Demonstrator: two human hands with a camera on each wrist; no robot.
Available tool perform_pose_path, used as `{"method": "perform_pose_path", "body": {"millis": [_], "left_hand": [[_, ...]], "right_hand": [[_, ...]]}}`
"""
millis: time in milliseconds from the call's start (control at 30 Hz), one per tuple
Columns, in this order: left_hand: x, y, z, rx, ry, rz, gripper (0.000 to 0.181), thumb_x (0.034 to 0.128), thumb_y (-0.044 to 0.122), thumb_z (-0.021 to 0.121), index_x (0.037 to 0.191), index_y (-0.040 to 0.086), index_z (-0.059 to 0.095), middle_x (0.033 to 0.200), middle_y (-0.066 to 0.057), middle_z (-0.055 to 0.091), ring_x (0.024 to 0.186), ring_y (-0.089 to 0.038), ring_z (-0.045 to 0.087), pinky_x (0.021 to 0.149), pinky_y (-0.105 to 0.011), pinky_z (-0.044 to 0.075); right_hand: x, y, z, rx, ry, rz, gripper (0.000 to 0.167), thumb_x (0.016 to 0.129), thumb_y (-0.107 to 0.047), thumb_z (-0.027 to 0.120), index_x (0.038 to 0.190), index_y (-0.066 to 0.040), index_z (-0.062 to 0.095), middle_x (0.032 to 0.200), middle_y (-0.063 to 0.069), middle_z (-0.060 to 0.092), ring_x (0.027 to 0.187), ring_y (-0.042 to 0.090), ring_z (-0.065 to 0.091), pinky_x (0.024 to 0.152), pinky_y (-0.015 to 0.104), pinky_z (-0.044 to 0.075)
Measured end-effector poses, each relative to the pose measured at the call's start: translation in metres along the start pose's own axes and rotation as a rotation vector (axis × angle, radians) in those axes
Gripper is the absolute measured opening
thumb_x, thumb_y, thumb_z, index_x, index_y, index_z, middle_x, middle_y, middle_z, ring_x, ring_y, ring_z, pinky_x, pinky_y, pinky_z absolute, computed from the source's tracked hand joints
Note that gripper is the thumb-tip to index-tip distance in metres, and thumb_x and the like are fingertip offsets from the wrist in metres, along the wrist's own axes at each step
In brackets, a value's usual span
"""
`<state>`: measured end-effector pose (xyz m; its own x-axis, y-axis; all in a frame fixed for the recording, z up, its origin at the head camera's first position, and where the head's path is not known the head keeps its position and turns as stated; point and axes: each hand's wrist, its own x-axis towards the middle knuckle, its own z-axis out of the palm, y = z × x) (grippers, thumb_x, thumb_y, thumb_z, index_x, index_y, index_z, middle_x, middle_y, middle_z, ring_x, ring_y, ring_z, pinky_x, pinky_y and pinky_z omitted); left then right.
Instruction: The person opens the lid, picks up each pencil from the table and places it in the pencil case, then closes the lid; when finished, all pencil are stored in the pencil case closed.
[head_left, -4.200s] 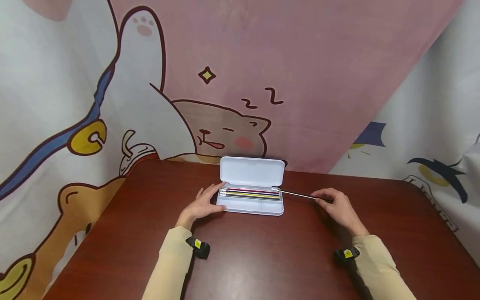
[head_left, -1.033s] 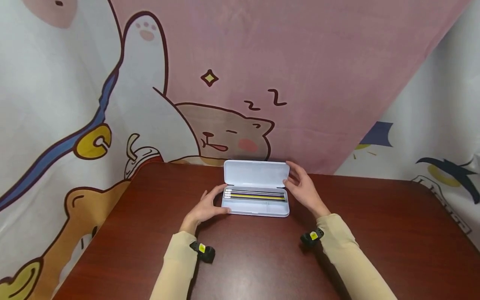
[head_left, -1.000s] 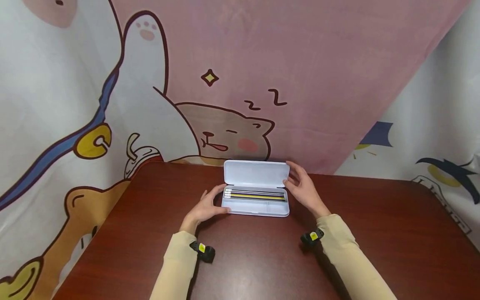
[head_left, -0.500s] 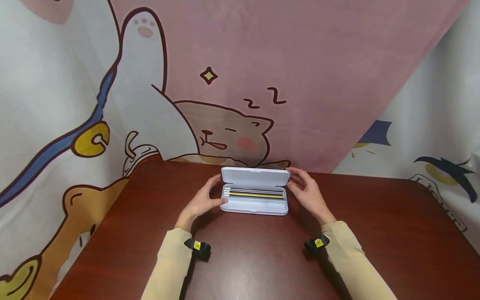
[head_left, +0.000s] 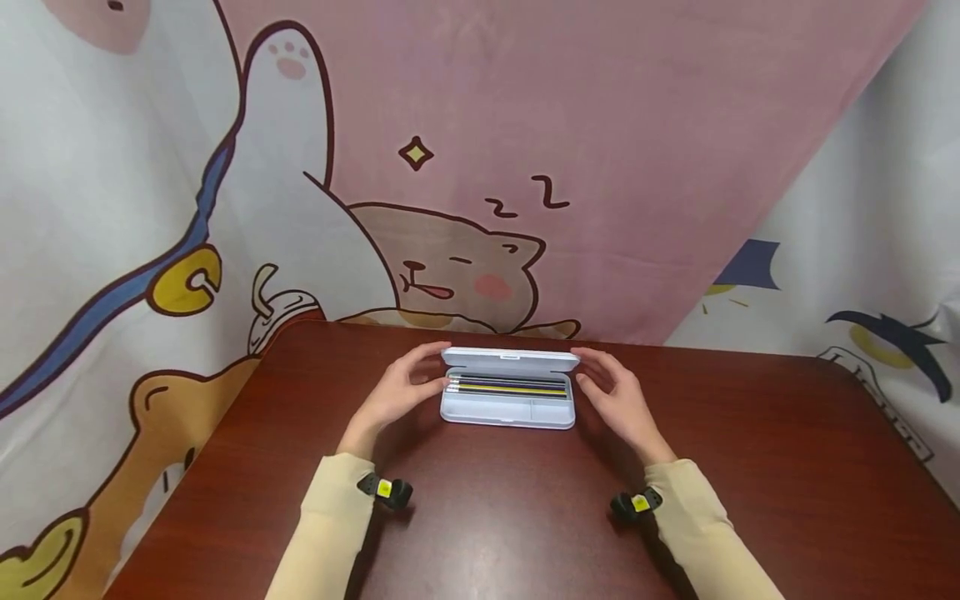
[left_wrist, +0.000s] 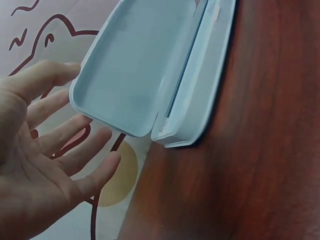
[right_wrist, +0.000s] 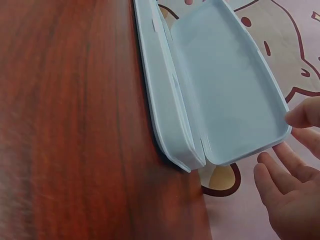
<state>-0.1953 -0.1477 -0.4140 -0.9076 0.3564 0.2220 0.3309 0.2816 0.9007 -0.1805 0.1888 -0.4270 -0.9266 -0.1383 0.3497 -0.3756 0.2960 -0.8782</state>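
A pale blue-white pencil case sits on the table with its hinged lid partly lowered toward the front. Several pencils, dark with a yellow one, lie side by side in its rear compartment, white ends to the left. My left hand holds the lid's left corner, seen close up in the left wrist view. At the opposite corner, my right hand pinches the lid's edge, with one digit on its inside and others behind in the right wrist view. The pencils are hidden in both wrist views.
A dark reddish-brown wooden table spreads around the case. Behind it hangs a cloth printed with cartoon animals, close to the case's back. A small front compartment is divided off at the case's right.
Earlier my right hand held a dark pencil at the case's right end; it then moved to the lid. My left hand shifted from the case's body to the lid, which has tilted forward.
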Motion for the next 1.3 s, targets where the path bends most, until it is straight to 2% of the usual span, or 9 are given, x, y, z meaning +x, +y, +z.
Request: {"method": "perform_pose_path", "body": {"millis": [100,200,300,400,567,700,933,1100,1300], "left_hand": [[-0.005,0.003,0.002,-0.031,0.016,-0.010,0.050,0.0862,-0.005,0.066,0.134,0.000,0.052,0.131,-0.025,0.053,0.118,-0.048,0.050,0.098,-0.061,0.038],[-0.009,0.008,0.005,-0.038,0.028,0.001,0.045,0.0858,-0.008,0.065,0.129,-0.006,0.053,0.126,-0.028,0.054,0.116,-0.049,0.051,0.096,-0.060,0.041],[-0.016,0.021,0.007,-0.035,0.052,-0.008,0.039,0.0858,-0.009,0.064,0.124,-0.012,0.054,0.122,-0.030,0.055,0.114,-0.049,0.053,0.094,-0.059,0.043],[-0.021,0.025,0.011,-0.059,0.081,-0.017,0.034,0.0859,-0.010,0.064,0.119,-0.015,0.057,0.119,-0.032,0.055,0.112,-0.048,0.054,0.095,-0.058,0.043],[-0.021,-0.003,0.021,-0.035,0.139,-0.032,0.028,0.0865,-0.006,0.066,0.114,-0.010,0.063,0.117,-0.025,0.058,0.110,-0.041,0.057,0.095,-0.053,0.045],[-0.020,-0.019,0.027,-0.001,0.175,-0.076,0.026,0.0856,-0.002,0.069,0.112,-0.002,0.068,0.115,-0.016,0.059,0.109,-0.033,0.057,0.093,-0.046,0.048],[-0.021,-0.027,0.031,0.020,0.187,-0.093,0.025,0.0794,-0.008,0.071,0.104,-0.003,0.070,0.108,-0.015,0.058,0.101,-0.032,0.060,0.090,-0.046,0.050],[-0.021,-0.029,0.033,0.057,0.172,-0.122,0.027,0.0777,-0.011,0.071,0.103,-0.002,0.070,0.107,-0.014,0.058,0.100,-0.031,0.060,0.091,-0.045,0.049],[-0.019,-0.032,0.033,0.040,0.170,-0.106,0.027,0.0759,-0.011,0.072,0.101,-0.002,0.071,0.106,-0.014,0.059,0.099,-0.033,0.058,0.091,-0.048,0.047]], "right_hand": [[-0.007,-0.017,0.000,-0.004,0.005,0.003,0.035,0.090,0.010,0.059,0.124,0.010,0.057,0.123,0.027,0.058,0.114,0.043,0.055,0.092,0.022,0.046],[-0.012,-0.029,0.001,-0.033,0.013,0.016,0.030,0.089,0.010,0.058,0.119,0.013,0.058,0.118,0.030,0.059,0.110,0.045,0.056,0.088,0.017,0.045],[-0.015,-0.017,0.001,-0.066,0.028,0.033,0.027,0.090,0.006,0.062,0.116,0.009,0.063,0.115,0.024,0.063,0.108,0.038,0.058,0.089,0.023,0.046],[-0.019,0.002,0.000,-0.110,0.037,0.044,0.025,0.090,-0.002,0.065,0.115,0.002,0.067,0.113,0.016,0.066,0.107,0.029,0.058,0.092,0.033,0.045],[-0.025,0.013,0.002,-0.124,0.044,0.061,0.022,0.089,-0.009,0.070,0.111,-0.003,0.071,0.109,0.011,0.068,0.107,0.024,0.058,0.094,0.046,0.043],[-0.028,0.015,0.004,-0.144,0.040,0.067,0.022,0.086,-0.006,0.072,0.108,-0.003,0.072,0.107,0.011,0.068,0.104,0.026,0.059,0.091,0.044,0.046],[-0.033,0.020,0.011,-0.195,0.023,0.086,0.021,0.080,0.002,0.074,0.100,-0.003,0.075,0.102,0.010,0.066,0.095,0.024,0.060,0.076,0.023,0.050],[-0.035,0.023,0.014,-0.207,0.020,0.107,0.020,0.079,0.003,0.075,0.099,-0.003,0.075,0.101,0.009,0.066,0.091,0.023,0.060,0.073,0.022,0.049],[-0.035,0.026,0.015,-0.188,0.025,0.132,0.021,0.080,0.002,0.074,0.100,-0.003,0.075,0.102,0.009,0.066,0.094,0.023,0.059,0.073,0.020,0.048]]}}
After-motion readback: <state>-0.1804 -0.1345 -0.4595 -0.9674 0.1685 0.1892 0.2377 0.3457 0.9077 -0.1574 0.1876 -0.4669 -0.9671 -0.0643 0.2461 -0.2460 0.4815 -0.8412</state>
